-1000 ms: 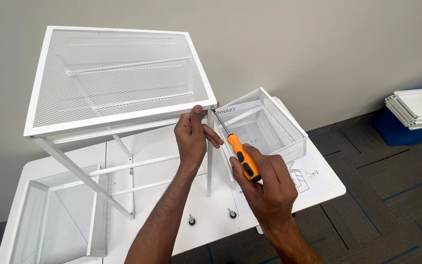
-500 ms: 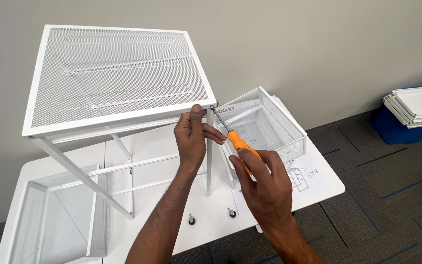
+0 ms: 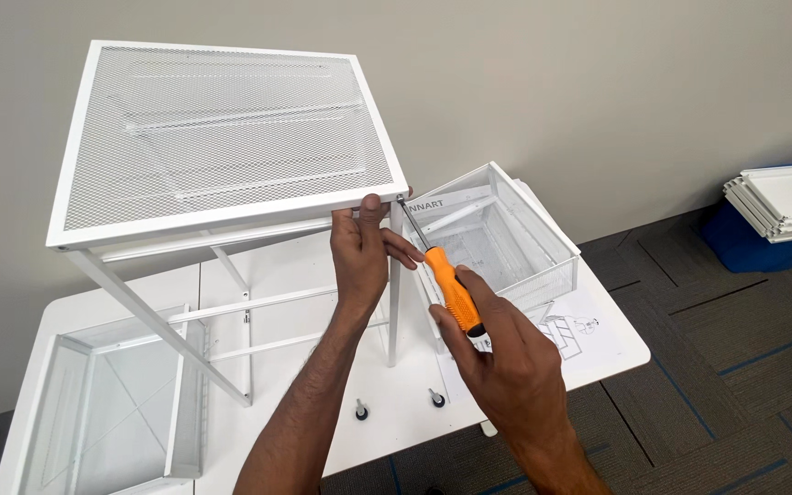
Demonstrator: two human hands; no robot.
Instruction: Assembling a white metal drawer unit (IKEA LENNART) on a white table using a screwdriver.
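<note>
A white metal frame with a mesh top (image 3: 222, 128) stands on a white table (image 3: 304, 275). My left hand (image 3: 362, 252) grips the front right corner of the mesh top, where a white leg (image 3: 394, 293) meets it. My right hand (image 3: 506, 362) holds an orange-handled screwdriver (image 3: 449, 289), its tip pointing up into that corner. Two small black casters (image 3: 360, 410) lie on the table just below my hands.
A white mesh drawer (image 3: 492, 238) sits at the table's right on an instruction sheet (image 3: 570, 330). Another mesh drawer (image 3: 112, 403) lies at the front left. White panels (image 3: 786, 202) are stacked on a blue box (image 3: 753, 247) at the far right, on grey carpet.
My right hand has shifted slightly with the screwdriver still at the corner joint. My left hand keeps its grip on the corner.
</note>
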